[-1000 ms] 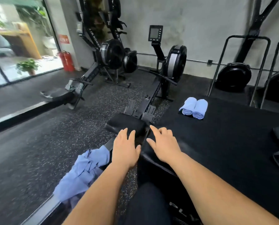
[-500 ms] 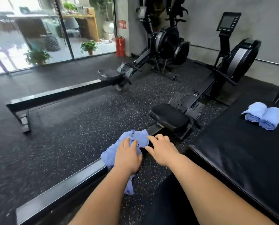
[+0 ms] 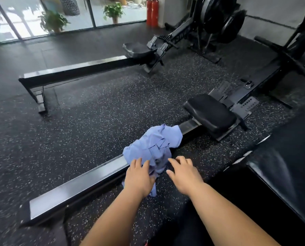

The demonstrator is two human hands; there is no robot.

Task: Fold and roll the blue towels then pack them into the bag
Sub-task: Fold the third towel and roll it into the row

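Nearby, left hand (image 3: 139, 176): grip apart, fingers straight and spread, lying on the near edge of the blue towel (image 3: 153, 144).
Beside it, right hand (image 3: 183, 173): grip apart, fingers loosely extended at 3 o'clock of the towel; whether they touch it cannot be told.
Towel's place: crumpled and unfolded, draped across the rail (image 3: 77, 185) at 12 o'clock of the hands; its near end is hidden under the left hand.
Rail's run: a long metal beam from 8 o'clock to 2 o'clock, reaching the black seat (image 3: 210, 114).
At 3 o'clock: a black padded surface (image 3: 290, 166), cut off by the frame edge.
Underfoot: the floor (image 3: 112, 107), dark rubber with pale speckles.
At 11 o'clock: a second rowing machine (image 3: 94, 66), well apart from the first.
Far wall: glass panels (image 3: 77, 15) with potted plants (image 3: 113, 11) by them; red fire extinguishers (image 3: 152, 11) at 12 o'clock.
Hard to make out: dark flywheels (image 3: 224, 20) at 1 o'clock, cropped by the top edge.
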